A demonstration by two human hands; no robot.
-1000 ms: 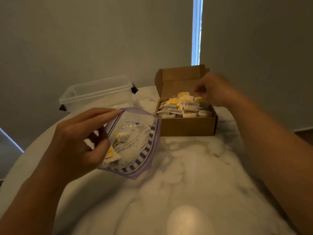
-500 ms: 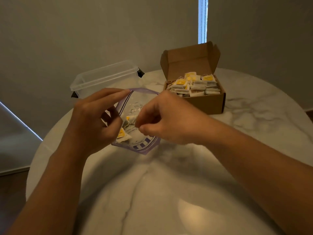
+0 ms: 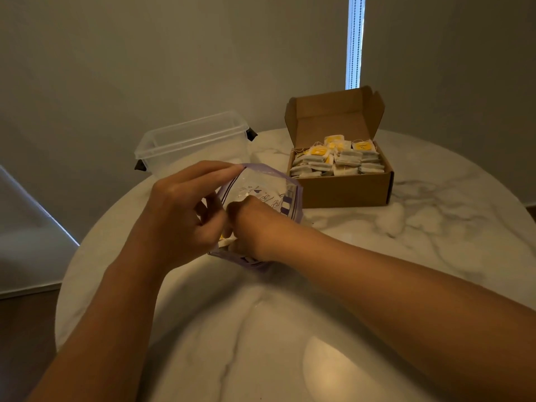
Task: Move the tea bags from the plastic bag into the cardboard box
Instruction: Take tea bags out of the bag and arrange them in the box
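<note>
Pinching the left edge of the plastic bag point(image 3: 262, 185), the left hand point(image 3: 179, 216) spreads it; the right hand point(image 3: 255, 229), grip hidden, sits inside, cardboard box point(image 3: 348, 190) apart, far right.

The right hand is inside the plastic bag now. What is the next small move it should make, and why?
Probably pinch the tea bag and lift it out toward the cardboard box. The left hand holds the plastic bag open; the right hand is inside it, beside that tea bag, its grip hidden.
</note>
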